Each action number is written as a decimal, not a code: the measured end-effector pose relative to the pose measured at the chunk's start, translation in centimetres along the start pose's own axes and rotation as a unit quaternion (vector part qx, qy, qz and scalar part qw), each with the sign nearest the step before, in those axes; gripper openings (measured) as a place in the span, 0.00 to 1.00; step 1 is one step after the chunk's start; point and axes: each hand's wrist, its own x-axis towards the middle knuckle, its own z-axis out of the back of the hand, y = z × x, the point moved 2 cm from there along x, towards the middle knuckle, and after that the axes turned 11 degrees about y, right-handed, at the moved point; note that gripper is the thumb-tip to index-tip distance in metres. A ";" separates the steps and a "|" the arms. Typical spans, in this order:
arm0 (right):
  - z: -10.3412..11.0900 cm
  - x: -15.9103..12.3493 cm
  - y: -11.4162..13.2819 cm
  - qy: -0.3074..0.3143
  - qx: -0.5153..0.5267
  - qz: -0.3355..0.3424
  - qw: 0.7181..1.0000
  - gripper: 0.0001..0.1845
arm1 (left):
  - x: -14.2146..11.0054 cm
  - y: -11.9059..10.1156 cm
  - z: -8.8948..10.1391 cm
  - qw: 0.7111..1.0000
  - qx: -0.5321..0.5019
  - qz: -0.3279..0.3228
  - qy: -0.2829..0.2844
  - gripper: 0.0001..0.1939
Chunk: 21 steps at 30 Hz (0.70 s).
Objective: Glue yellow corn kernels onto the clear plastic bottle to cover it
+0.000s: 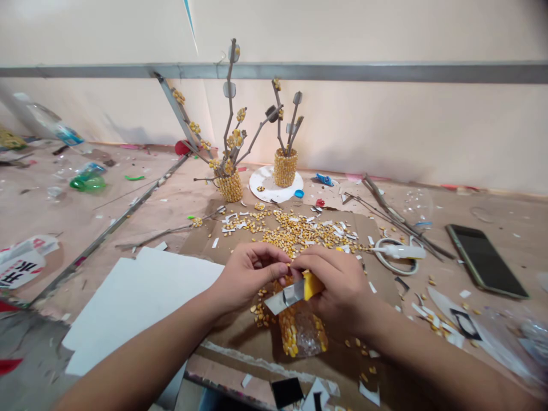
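Note:
My right hand (340, 282) grips a yellow utility knife (314, 285), its blade out and pointing left and down. Opposite it, my left hand (252, 274) is closed in a pinch, the fingertips meeting those of my right hand. Whatever sits between them is too small to make out. Just under both hands, a clear plastic container (309, 337) is partly covered with yellow corn kernels and shows a bare patch in front. Loose corn kernels (295, 228) are heaped beyond my hands on a cardboard sheet (226, 357), mixed with white scraps.
Two kernel-covered pots, one at left (230, 187) and one on a white disc (276, 194), hold twigs. White paper (141, 297) lies left. To the right are a glue bottle (400, 251), a loose branch (391, 211) and a phone (486, 260).

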 end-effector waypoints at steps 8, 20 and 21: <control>-0.3 -0.2 0.4 -0.027 0.029 -0.027 0.999 0.07 | -0.4 0.0 -0.1 0.999 0.040 -0.001 -0.001 0.15; 1.2 0.1 0.3 0.041 -0.129 -0.070 0.988 0.37 | -0.7 -0.1 0.3 1.000 -0.005 -0.017 -0.010 0.18; 1.2 0.1 0.3 0.045 -0.140 -0.076 0.986 0.39 | -0.8 -0.1 0.2 1.000 -0.006 -0.015 -0.006 0.19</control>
